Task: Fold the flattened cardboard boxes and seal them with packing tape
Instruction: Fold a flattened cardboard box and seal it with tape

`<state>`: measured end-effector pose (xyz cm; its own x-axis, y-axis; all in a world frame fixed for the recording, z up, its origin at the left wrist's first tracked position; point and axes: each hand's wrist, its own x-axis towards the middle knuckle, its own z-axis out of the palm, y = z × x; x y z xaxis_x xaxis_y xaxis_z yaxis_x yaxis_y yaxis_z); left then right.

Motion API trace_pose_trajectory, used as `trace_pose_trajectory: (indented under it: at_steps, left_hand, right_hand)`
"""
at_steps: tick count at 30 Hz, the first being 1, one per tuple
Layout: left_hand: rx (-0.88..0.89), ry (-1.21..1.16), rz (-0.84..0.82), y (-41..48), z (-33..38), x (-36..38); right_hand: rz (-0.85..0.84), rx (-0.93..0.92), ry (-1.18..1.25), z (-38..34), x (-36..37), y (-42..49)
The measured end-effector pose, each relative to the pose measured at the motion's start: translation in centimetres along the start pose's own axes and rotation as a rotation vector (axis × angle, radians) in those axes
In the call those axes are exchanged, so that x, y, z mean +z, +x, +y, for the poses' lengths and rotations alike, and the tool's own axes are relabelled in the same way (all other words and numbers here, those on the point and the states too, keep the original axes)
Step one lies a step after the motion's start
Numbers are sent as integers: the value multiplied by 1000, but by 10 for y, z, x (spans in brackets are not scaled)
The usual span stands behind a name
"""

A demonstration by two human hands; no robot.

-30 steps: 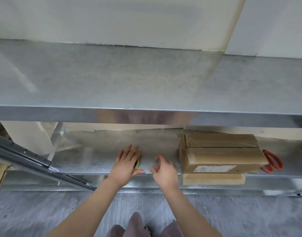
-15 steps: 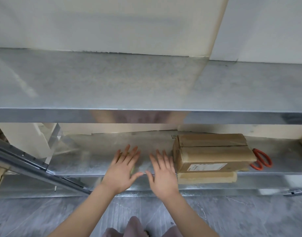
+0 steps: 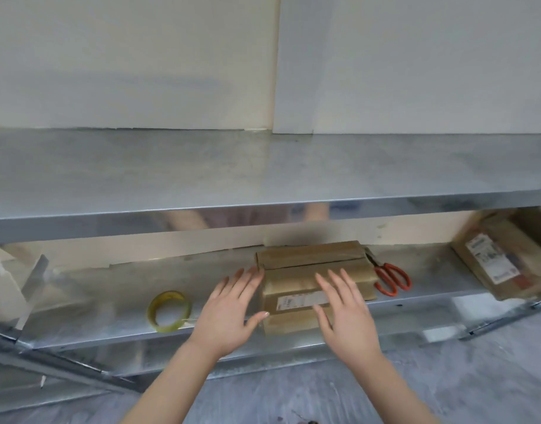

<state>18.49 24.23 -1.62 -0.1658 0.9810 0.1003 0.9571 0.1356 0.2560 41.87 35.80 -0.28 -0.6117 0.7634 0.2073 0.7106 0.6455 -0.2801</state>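
The cardboard bundle (image 3: 312,261) is set on the lower shelf (image 3: 110,301), at 3 o'clock of the tape roll (image 3: 169,310), with its long axis run 9 to 3 and its label faced to 6. Nothing is grasped: the left hand (image 3: 229,310) is spread at its 9 o'clock end and the right hand (image 3: 345,307) over its front. If it is pulled unevenly, the overhanging bottom piece could be dropped.
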Motion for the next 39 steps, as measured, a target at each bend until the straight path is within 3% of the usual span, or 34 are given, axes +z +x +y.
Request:
trace_pose_trajectory:
  at_steps: [6,11,18,23,30,32,35,39]
  left_hand:
    - [-85,-9,36,28,39,12]
    - [-229,-43,64,42,49,27]
    - [-376,-444,38,36,61,42]
    - [-539,-705,165,44,70,32]
    - [-575,-638,277,46,76,36]
    - [-556,-615,258,44,72,30]
    - [-491,-520,129,49,53,18]
    - [-377,-469,-188,65,29,-7]
  right_hand:
    - [-15,109,-21,74,-22,31]
    - [-135,138,84,114,-16,58]
    - [-260,207,498,135,-7,61]
    - [-285,168,506,140,-4,64]
    - [-403,151,618,144,-1,74]
    - [-324,160,566,142,1,74]
    - [-71,199,445,133,5,62]
    - [64,112,275,107,11,27]
